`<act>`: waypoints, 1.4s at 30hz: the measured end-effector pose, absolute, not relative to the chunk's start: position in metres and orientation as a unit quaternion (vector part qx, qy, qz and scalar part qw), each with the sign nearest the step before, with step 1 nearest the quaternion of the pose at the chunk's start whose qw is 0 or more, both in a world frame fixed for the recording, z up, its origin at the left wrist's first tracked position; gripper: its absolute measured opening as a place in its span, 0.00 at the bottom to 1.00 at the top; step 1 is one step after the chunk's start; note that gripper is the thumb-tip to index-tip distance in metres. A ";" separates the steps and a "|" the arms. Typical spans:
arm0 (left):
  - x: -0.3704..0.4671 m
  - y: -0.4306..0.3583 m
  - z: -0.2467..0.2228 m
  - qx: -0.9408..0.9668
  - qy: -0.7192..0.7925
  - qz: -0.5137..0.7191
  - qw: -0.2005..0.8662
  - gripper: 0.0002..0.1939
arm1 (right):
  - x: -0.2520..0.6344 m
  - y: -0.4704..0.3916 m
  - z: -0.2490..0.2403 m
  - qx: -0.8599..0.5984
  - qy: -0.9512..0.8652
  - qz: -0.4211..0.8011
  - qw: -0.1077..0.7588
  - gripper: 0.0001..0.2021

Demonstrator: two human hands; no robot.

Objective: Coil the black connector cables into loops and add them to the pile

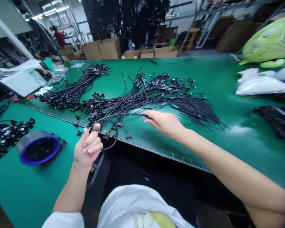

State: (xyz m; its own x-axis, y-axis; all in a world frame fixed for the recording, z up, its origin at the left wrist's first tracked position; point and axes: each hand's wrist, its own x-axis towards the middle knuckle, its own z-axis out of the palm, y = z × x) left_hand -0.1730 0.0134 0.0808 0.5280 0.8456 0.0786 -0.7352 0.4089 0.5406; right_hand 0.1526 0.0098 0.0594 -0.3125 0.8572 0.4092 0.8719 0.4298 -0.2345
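A black cable (pixel 125 114) stretches between my two hands, with a loop of it hanging below at the left. My left hand (pixel 89 144) is closed round one part of it near the table's front edge. Farther right, my right hand (pixel 162 122) pinches the other end between thumb and fingers. Just behind lies a big spread bundle of black cables (pixel 123 103) with small connectors at both ends. To its right is a pile of thin black strips (pixel 197 109), which look like cable ties.
A second cable bundle (pixel 78 85) lies at the back left. A round purple-rimmed device (pixel 39 148) and more connectors (pixel 11 136) occupy the left table. On the right are a green fan (pixel 270 38), white bags (pixel 263 84) and a black bag (pixel 275 120). Cardboard boxes (pixel 104 49) stand behind.
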 end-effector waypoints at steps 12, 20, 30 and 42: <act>-0.170 0.036 0.070 0.306 0.249 0.467 0.791 0.20 | 0.173 -0.052 0.048 -0.535 -0.814 -0.159 0.163 0.17; -0.160 0.041 0.066 0.432 0.227 0.409 0.771 0.15 | 0.199 -0.062 0.047 -0.595 -0.775 -0.133 0.169 0.17; -0.135 0.032 0.071 0.474 0.239 0.413 0.740 0.20 | 0.189 -0.071 0.031 -0.614 -0.761 -0.091 0.191 0.18; -0.069 -0.023 0.043 0.701 0.247 0.217 0.633 0.16 | 0.125 -0.094 0.045 -0.478 -0.760 0.145 0.415 0.14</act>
